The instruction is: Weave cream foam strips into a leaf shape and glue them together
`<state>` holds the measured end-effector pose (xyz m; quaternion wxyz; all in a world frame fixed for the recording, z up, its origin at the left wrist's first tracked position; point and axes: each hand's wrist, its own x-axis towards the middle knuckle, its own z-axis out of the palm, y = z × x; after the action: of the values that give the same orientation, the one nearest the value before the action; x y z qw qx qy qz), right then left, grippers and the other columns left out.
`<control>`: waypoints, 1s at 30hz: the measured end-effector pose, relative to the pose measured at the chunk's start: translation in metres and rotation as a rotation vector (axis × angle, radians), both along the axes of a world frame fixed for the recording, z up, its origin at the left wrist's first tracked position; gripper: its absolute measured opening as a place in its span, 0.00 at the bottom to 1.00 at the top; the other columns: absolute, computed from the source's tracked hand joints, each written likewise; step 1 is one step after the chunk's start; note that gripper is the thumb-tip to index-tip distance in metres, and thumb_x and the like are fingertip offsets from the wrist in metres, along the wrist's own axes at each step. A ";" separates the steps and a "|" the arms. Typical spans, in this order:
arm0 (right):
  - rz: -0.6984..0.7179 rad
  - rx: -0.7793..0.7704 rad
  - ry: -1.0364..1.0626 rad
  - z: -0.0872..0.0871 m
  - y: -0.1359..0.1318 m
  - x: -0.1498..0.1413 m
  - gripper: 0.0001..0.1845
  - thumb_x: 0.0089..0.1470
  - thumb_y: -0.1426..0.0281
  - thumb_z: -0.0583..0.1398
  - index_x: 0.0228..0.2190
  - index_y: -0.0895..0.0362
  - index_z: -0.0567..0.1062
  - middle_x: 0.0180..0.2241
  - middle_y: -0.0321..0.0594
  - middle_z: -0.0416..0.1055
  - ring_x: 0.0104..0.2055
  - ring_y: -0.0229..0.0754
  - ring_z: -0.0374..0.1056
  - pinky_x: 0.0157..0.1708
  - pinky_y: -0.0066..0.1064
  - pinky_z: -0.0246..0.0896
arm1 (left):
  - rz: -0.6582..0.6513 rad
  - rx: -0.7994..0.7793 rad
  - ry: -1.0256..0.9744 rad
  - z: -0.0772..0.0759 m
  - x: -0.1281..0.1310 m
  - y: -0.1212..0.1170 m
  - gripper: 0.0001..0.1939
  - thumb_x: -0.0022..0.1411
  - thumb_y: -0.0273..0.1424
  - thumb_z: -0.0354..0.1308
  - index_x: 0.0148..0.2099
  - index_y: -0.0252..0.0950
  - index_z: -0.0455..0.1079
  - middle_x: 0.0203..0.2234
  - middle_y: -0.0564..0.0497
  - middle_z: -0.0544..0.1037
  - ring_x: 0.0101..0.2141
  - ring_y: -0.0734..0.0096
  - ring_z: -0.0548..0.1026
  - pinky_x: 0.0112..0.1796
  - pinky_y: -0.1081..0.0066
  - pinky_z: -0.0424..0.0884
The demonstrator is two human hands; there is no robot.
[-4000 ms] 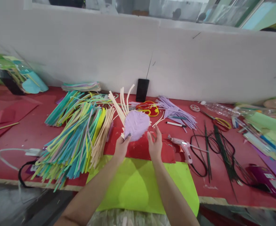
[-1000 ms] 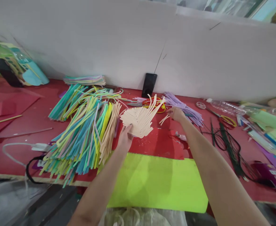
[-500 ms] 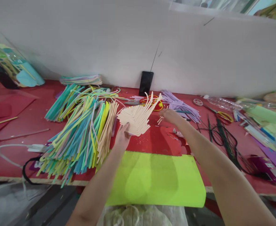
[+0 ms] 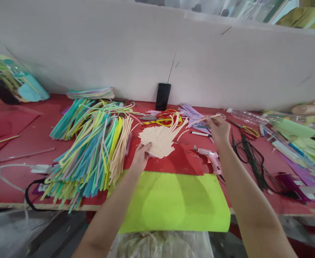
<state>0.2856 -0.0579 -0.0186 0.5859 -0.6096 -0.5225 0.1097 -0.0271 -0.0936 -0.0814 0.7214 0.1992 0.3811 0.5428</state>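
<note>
My left hand [image 4: 142,154] is closed on the lower left edge of a cream leaf-shaped piece [image 4: 159,141], its thumb lying on top. This piece is built of pipe cleaners laid in slanting rows, with loose ends curving out at the upper right. To the right, my right hand [image 4: 219,128] pinches a thin cream pipe cleaner [image 4: 197,122] that points left toward those loose ends. Below that hand lies a pink glue gun [image 4: 210,154], and a black-and-white pen [image 4: 200,134] is to its left. Beneath the leaf-shaped piece is a red sheet [image 4: 184,163].
A large heap of coloured pipe cleaners [image 4: 90,154] lies at left. Behind are lilac pipe cleaners [image 4: 188,111], scissors [image 4: 149,118] and a phone [image 4: 163,96] against the wall. A yellow-green board [image 4: 173,204] overhangs the front edge. Yellow-handled scissors [image 4: 250,132] and cables lie right.
My right hand has moved right and now shows a cream pipe cleaner in its pinch. The glue gun has come into fuller view. My left hand still holds the leaf-shaped piece.
</note>
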 end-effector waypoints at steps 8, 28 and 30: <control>-0.060 0.269 0.419 0.006 -0.065 -0.051 0.13 0.47 0.62 0.65 0.31 0.55 0.69 0.30 0.36 0.76 0.35 0.43 0.76 0.37 0.41 0.73 | -0.037 0.053 0.256 -0.007 0.009 -0.007 0.22 0.41 0.19 0.66 0.41 0.37 0.71 0.34 0.50 0.79 0.38 0.65 0.76 0.42 0.66 0.71; 0.114 -0.067 0.496 -0.047 -0.108 -0.138 0.10 0.46 0.63 0.67 0.27 0.54 0.74 0.29 0.39 0.79 0.36 0.46 0.76 0.36 0.39 0.73 | 0.149 0.279 0.821 0.025 -0.014 -0.013 0.08 0.51 0.27 0.65 0.35 0.39 0.71 0.39 0.47 0.71 0.47 0.60 0.69 0.49 0.69 0.63; 0.169 -0.075 0.485 -0.050 -0.109 -0.143 0.09 0.46 0.63 0.67 0.27 0.54 0.74 0.29 0.38 0.79 0.35 0.46 0.76 0.36 0.38 0.73 | 0.015 0.292 0.863 0.025 -0.010 -0.017 0.06 0.57 0.34 0.60 0.33 0.37 0.69 0.34 0.48 0.72 0.39 0.63 0.72 0.42 0.68 0.68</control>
<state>0.1431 -0.1670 -0.0687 0.6600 -0.5408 -0.4113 0.3205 -0.0370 -0.1104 -0.0564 0.4570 0.5040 0.5677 0.4635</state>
